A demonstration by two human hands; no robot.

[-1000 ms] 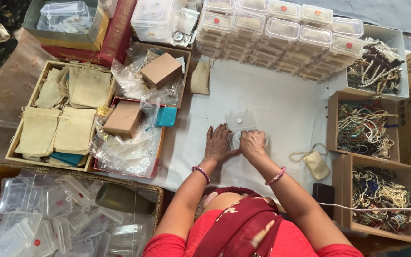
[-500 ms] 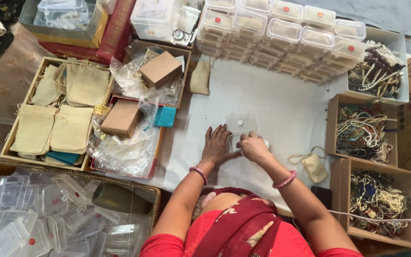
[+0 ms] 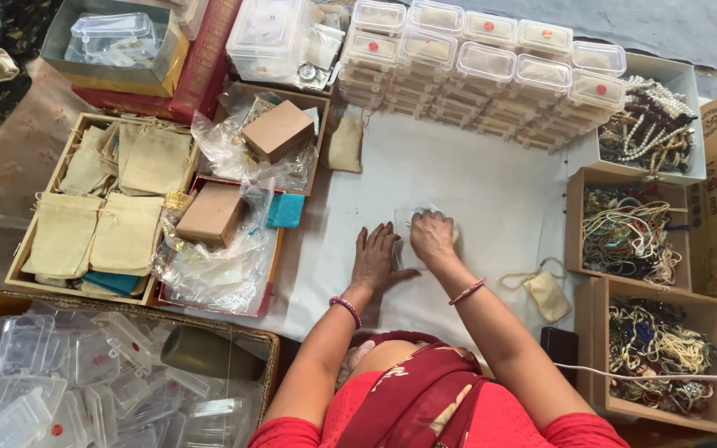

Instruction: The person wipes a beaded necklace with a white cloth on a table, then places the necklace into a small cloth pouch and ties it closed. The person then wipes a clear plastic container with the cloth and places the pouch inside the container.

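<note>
The small clear box (image 3: 425, 217) lies on the white cloth (image 3: 491, 182) directly under the pressing right hand (image 3: 431, 236), while the left hand (image 3: 377, 257) rests flat, open, just beside it.
</note>
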